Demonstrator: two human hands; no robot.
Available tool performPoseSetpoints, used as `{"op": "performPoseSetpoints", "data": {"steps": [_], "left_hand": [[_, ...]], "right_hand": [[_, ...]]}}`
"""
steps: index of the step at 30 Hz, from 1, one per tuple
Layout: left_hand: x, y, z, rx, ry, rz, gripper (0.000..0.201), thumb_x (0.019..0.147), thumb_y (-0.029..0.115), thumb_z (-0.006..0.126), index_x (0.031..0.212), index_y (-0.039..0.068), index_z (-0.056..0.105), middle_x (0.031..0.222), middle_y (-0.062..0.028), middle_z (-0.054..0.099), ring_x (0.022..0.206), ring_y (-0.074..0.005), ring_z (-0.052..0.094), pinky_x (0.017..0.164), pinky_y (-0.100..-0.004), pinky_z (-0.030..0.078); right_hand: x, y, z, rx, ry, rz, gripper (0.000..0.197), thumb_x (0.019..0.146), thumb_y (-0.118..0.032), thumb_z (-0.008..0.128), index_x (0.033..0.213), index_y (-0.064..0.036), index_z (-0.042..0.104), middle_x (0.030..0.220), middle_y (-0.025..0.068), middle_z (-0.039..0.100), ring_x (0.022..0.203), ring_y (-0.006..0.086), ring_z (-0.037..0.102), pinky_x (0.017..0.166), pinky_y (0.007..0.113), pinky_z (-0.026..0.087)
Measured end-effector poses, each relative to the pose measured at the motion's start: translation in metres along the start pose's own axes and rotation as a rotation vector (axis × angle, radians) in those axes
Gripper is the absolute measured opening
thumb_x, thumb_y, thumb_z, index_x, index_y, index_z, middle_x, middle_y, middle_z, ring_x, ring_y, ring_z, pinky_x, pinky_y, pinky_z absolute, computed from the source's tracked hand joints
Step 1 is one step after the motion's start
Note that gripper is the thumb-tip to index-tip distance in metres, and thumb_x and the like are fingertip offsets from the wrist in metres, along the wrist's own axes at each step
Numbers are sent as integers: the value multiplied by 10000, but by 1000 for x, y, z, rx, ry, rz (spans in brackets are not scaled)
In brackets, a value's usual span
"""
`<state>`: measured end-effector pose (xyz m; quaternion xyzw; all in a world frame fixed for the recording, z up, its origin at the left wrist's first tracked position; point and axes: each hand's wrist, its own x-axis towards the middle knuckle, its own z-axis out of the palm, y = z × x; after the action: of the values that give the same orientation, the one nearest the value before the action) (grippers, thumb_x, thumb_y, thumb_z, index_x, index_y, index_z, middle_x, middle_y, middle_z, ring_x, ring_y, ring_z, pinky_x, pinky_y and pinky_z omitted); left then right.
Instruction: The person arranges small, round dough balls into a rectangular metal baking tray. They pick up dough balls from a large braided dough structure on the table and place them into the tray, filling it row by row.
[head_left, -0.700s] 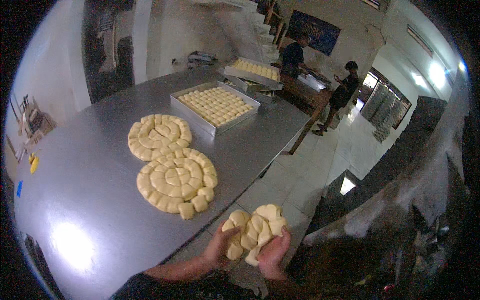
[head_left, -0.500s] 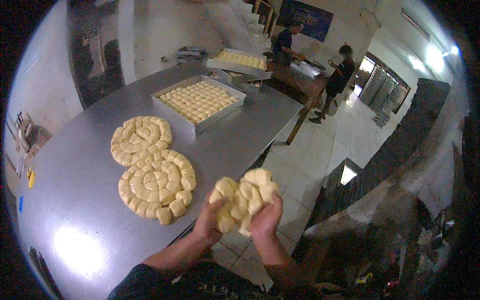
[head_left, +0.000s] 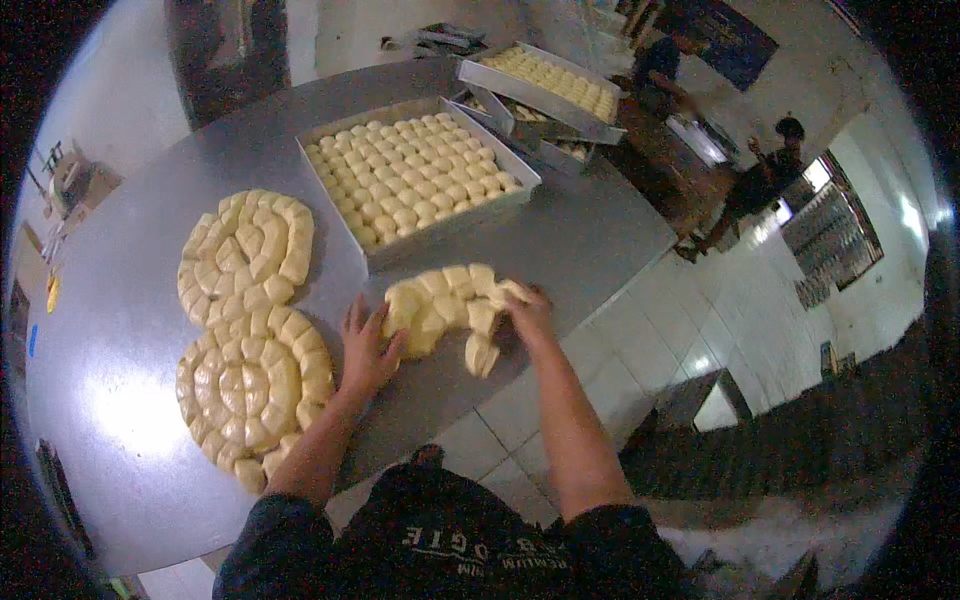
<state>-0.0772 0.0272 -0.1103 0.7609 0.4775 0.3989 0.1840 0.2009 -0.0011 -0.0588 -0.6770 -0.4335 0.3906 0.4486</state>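
Now both hands press on a pale yellow clump of joined dough pieces (head_left: 445, 305) lying near the front edge of the grey steel worktop (head_left: 590, 235): left hand (head_left: 367, 350) flat against its side, right hand (head_left: 528, 312) grasping its right end. Just left lie two round dough spirals (head_left: 250, 320); behind stands a rectangular metal tray of dough balls (head_left: 415, 175). Further trays are partly hidden.

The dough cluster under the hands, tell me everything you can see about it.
The dough cluster is a pale yellow mass of small, soft-looking pieces stuck side by side in curved rows, with one piece hanging off its near right end. It lies flat on the steel table near the front edge, just in front of the tray of dough balls. The left hand touches its left end and the right hand presses its right end.
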Motion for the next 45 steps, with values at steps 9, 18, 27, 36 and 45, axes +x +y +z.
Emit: {"op": "performPoseSetpoints", "data": {"steps": [9, 18, 27, 36, 45], "left_hand": [[-32, 102, 8, 88, -139, -84, 384, 694, 109, 676, 1047, 80, 529, 1142, -150, 453, 1011, -341, 458, 806, -430, 408], [-20, 177, 98, 463, -97, -285, 594, 721, 140, 623, 1275, 103, 410, 1156, -123, 458, 1078, -339, 414, 925, -441, 338], [-122, 220, 53, 158, 68, -801, 276, 822, 102, 573, 1084, 48, 503, 926, -102, 520, 810, -231, 546, 718, -324, 460], [-123, 222, 38, -382, 955, -1052, 192, 833, 79, 596, 943, 63, 440, 825, 8, 465, 769, -94, 489, 693, -231, 428], [-66, 199, 4, -764, 591, -811, 553, 821, 92, 586, 1301, 15, 323, 1182, -123, 466, 984, -221, 535, 896, -323, 412]], "right_hand": [[41, 20, -51, -450, -196, -603, 388, 845, -176, 561, 1222, -110, 497, 1260, 144, 426, 1195, 301, 383, 974, 388, 332], [99, 30, -148, -221, -527, -294, 219, 851, -162, 552, 1039, -69, 615, 993, 68, 607, 884, 165, 565, 779, 278, 458], [136, 47, -246, -303, -399, -526, 423, 878, -312, 504, 1213, -64, 433, 1215, 126, 429, 1060, 237, 452, 906, 341, 383], [137, 30, -91, -641, -414, -1067, 390, 783, -294, 589, 1066, -40, 508, 1028, 169, 476, 991, 345, 421, 870, 479, 315], [193, 23, -71, -627, 79, -842, 218, 712, -203, 664, 809, -59, 532, 902, 108, 529, 858, 312, 481, 763, 454, 374]]}}
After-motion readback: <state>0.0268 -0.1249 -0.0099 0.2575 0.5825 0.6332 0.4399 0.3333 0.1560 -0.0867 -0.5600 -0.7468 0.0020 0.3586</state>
